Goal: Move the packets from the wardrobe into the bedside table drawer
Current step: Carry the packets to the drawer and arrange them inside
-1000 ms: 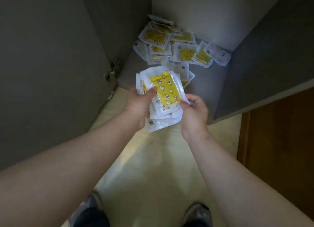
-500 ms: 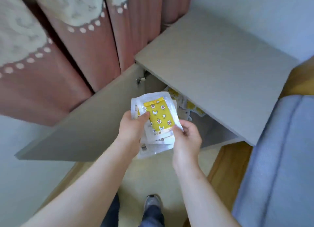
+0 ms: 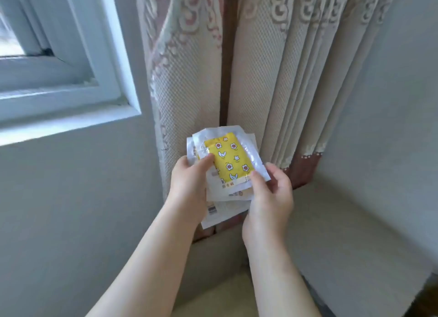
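1. Several clear plastic packets with yellow patterned inserts sit stacked at frame centre.
2. Both the left hand and the right hand grip the stack's sides.
3. No drawer is in view; placing them inside is left.

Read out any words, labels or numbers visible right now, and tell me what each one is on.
Nothing reads clearly enough to quote.
On the top yellow packet, lower white edge: dark characters, too blurred to read.
On the packet beneath it: a small printed mark, too blurred to read.
On the lowest packet: a barcode-like block, digits illegible.
On the curtain and the window frame: no text.
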Motion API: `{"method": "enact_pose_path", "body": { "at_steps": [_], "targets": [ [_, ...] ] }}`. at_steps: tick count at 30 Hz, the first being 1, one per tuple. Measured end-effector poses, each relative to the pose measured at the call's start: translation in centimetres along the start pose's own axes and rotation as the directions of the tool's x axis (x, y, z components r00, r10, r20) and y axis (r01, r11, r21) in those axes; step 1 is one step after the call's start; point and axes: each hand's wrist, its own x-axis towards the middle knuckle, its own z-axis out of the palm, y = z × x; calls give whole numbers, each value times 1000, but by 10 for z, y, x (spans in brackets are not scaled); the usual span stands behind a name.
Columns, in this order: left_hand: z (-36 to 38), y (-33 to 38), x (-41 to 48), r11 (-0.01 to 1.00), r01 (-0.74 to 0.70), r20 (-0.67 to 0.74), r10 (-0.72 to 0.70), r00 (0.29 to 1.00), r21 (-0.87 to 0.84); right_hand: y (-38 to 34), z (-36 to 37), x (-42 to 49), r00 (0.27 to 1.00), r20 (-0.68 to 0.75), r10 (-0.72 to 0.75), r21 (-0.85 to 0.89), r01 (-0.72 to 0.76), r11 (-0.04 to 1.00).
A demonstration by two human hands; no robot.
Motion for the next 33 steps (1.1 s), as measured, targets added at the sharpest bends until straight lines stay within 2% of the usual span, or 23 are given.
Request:
{"method": "enact_pose_path", "body": {
  "at_steps": [5,8,11,14,17,20,26,33],
  "targets": [
    [-77,93,-39,975,-195,-193,173,966,-104,-8,107,-65,960,271,72,122,-109,986],
    [-138,136,-70,945,-296,-323,239,916,-137,0,167,-123,916,382,125,129,-186,974],
    [-202,174,-107,905,-400,-440,303,845,-147,7,215,-193,838,502,214,104,-304,947],
    [-266,200,-148,845,-523,-576,373,728,-114,19,250,-264,701,647,300,31,-417,909],
    [-329,213,-192,789,-601,-691,364,624,-128,36,273,-330,520,767,375,-66,-518,853],
    [-390,216,-233,749,-657,-802,342,489,-81,54,290,-396,346,832,434,-173,-581,795],
    [-492,200,-306,735,-678,-935,248,254,11,97,300,-510,69,826,559,-428,-569,702],
    [-588,191,-338,745,-662,-993,120,12,82,155,334,-595,-160,761,629,-609,-512,606]
  ]
}}
